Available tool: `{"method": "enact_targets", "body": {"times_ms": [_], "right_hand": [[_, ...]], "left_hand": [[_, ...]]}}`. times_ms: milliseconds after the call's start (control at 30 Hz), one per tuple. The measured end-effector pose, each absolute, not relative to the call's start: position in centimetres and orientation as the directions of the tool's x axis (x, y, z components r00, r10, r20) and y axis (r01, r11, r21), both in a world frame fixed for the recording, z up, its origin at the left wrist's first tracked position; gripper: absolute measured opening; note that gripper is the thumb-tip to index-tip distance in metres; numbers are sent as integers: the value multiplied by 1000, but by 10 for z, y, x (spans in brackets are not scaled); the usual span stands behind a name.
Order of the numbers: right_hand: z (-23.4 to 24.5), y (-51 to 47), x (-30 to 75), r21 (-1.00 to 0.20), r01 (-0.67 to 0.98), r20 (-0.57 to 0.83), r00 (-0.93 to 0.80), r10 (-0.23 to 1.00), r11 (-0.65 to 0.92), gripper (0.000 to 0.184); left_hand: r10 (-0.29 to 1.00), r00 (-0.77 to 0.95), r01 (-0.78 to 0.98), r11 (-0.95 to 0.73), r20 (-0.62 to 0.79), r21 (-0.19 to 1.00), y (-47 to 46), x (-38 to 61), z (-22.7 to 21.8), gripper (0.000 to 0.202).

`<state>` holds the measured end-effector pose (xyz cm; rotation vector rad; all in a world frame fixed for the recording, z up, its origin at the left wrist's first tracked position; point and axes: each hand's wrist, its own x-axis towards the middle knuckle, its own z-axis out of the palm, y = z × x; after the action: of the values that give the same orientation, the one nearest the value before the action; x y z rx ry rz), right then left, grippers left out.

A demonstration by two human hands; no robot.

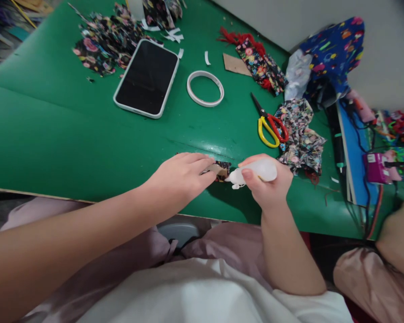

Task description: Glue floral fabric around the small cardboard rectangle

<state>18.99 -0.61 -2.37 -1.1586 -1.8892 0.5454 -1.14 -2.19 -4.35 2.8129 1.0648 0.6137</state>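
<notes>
My right hand [272, 179] is wrapped round a translucent white squeeze bottle [261, 170], which lies tilted with its narrow nozzle pointing left. The nozzle tip is at the right end of a small dark floral fabric piece [226, 166], with a brown card-like strip [221, 171] on it; whether they touch, I cannot tell. A small cap dangles under the bottle's neck. From the left, my left hand [185, 175] holds that fabric piece down on the green table, fingers along its far side and thumb at its near side. Most of the piece is hidden beneath the hand.
Beyond my hands on the green table [70, 134] lie a phone [148, 78], a white tape roll [189, 85] and red-and-yellow scissors [268, 130]. Floral scraps [101, 40] are heaped at the back left, crumpled floral fabric [301, 139] at the right. Another person's leg [366, 278] shows lower right.
</notes>
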Motion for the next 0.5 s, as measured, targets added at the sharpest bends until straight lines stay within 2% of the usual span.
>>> {"method": "enact_targets", "body": {"times_ms": [167,267,500], "right_hand": [[-29,-3,191,-731,473,518,-84,851,491,21],[-33,-1,191,-762,490,480,-11,877,423,21],[-31,-1,187,-769,536,389,-39,920,348,19]], "left_hand": [[653,675,620,-754,344,216,-22,-10,-44,28],[655,674,621,-753,341,218,-21,-10,-45,27],[653,678,618,-755,337,219,-21,-10,-46,22]]}}
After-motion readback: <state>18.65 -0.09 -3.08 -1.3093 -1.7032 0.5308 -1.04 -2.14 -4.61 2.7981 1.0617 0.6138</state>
